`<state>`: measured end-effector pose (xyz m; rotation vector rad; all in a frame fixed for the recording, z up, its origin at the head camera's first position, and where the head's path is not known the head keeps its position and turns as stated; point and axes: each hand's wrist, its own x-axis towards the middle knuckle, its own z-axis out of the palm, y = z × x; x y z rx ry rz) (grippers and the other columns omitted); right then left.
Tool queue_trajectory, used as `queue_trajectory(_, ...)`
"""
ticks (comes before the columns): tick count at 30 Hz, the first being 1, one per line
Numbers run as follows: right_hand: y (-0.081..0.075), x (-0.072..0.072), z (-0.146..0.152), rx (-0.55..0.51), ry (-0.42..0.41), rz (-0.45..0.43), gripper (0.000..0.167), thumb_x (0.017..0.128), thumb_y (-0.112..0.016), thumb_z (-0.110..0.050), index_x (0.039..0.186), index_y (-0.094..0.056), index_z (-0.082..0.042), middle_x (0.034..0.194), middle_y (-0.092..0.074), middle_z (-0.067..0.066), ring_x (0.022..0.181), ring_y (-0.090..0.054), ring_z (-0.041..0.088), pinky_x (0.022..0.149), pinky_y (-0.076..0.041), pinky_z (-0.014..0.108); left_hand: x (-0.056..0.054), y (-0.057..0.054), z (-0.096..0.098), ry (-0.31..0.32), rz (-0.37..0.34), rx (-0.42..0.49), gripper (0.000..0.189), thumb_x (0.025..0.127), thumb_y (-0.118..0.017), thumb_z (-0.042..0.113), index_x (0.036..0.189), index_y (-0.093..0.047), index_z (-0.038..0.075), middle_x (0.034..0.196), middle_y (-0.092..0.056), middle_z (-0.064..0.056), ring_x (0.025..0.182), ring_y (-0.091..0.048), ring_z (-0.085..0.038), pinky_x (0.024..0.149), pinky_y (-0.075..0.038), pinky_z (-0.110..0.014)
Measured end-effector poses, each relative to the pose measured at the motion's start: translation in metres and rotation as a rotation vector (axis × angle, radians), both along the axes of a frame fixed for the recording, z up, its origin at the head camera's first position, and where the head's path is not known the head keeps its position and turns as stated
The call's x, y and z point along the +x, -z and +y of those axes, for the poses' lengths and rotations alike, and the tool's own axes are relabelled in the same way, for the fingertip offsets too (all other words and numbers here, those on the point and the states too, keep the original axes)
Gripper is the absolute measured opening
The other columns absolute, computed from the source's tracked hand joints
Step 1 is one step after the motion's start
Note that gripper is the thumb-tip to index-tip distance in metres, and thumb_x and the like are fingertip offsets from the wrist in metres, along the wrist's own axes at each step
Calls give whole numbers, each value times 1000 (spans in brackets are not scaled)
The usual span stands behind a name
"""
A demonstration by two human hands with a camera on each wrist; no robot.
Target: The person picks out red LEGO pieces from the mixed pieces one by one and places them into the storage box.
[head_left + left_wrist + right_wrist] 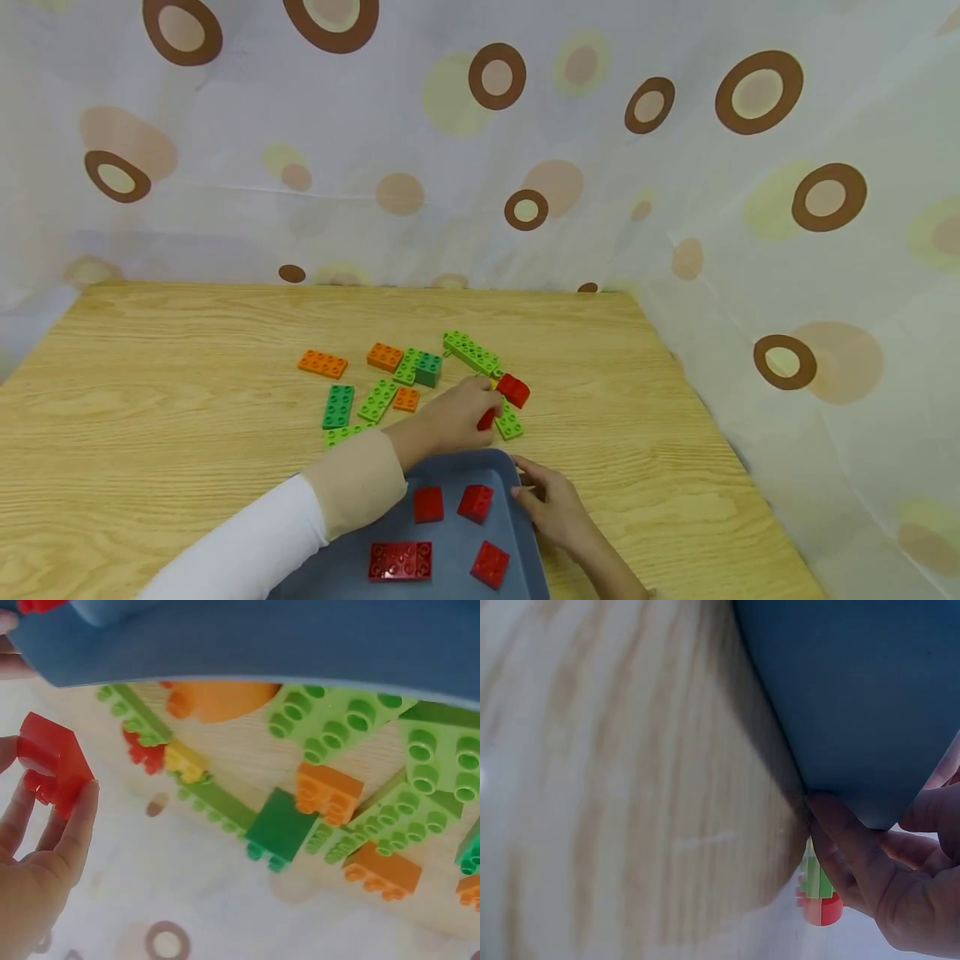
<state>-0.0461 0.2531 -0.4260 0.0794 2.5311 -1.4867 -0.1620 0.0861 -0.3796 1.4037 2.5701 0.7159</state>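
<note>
My left hand reaches past the far rim of a blue-grey tray and grips a red toy brick with a slanted or curved side, held clear of the table in the left wrist view. My right hand holds the tray's far right corner, thumb at the rim and fingers against the outer wall. Inside the tray lie a large red brick and smaller red bricks. Close beyond my left hand are another red brick and a light green brick.
Left of my left hand lie orange, dark green and light green bricks. Farther back is a long light green piece. A patterned curtain hangs behind the wooden table and along its right side.
</note>
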Motion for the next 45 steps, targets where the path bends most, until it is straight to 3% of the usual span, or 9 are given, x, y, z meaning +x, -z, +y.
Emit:
queue_trajectory(7,1,0,-1,-9,0,19,43,90,-52,0,133,-45,6,111,-60,29,86,-64,26,62,-52,29,23,-7,-15,100,31,71,15,83,-63,11,97,-65,6,100,-57,-6,88,-51,-16,74,-47,-21)
queue_trajectory(18,0,1,0,4,14,34,43,90,-52,-1,133,-46,6,110,-61,28,89,-64,27,61,-49,24,64,-9,-27,283,29,-8,18,86,-62,14,104,-63,9,105,-52,-2,90,-44,-8,74,-40,-10)
queue_trajectory(27,0,1,-1,13,23,46,43,89,-52,2,131,-47,7,110,-61,30,92,-64,32,64,-52,26,86,3,-40,398,150,-30,16,86,-64,19,102,-63,15,103,-52,3,91,-45,-5,77,-37,-6)
queue_trajectory(36,1,1,-2,5,30,34,43,89,-53,1,131,-47,6,109,-62,28,90,-64,28,61,-51,27,103,22,-56,596,193,-46,28,92,-54,36,107,-64,15,105,-57,3,93,-48,-3,81,-35,0)
queue_trajectory(38,1,1,-1,7,31,30,44,89,-53,0,132,-47,5,109,-62,28,90,-64,28,62,-52,28,105,30,-59,611,178,-27,26,92,-54,35,104,-66,15,103,-58,3,91,-48,-2,79,-35,0)
queue_trajectory(40,1,1,-1,7,32,27,44,89,-53,0,132,-47,5,110,-62,28,91,-64,28,65,-53,30,105,41,-60,620,93,-35,27,93,-53,35,106,-66,15,105,-58,4,92,-48,-1,79,-35,0)
queue_trajectory(45,1,1,-1,2,34,10,44,89,-52,0,133,-46,5,110,-61,27,92,-64,28,69,-54,33,102,91,-60,524,-326,-96,34,94,-48,42,122,-53,23,113,-54,12,92,-49,7,79,-43,-8)
